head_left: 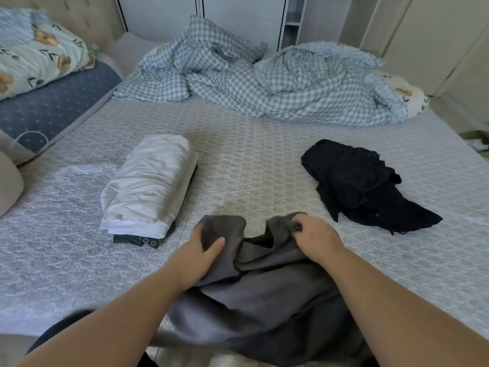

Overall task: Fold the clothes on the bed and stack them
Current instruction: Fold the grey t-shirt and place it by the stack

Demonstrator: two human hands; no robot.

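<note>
A dark grey garment [264, 295] lies crumpled at the near edge of the bed, reaching toward me. My left hand [197, 254] grips its far left corner, thumb on top of the cloth. My right hand [315, 238] pinches the far right corner with curled fingers. To the left stands a stack of folded clothes [150, 185], white on top with a dark patterned piece underneath. A loose black garment [362, 185] lies unfolded on the right.
The patterned grey bed sheet [251, 160] stretches between the stack and the black garment. A rumpled checked duvet [264, 83] fills the far side. Floral pillows [37, 51] rest on a blue cushion at far left. Wardrobe doors stand behind.
</note>
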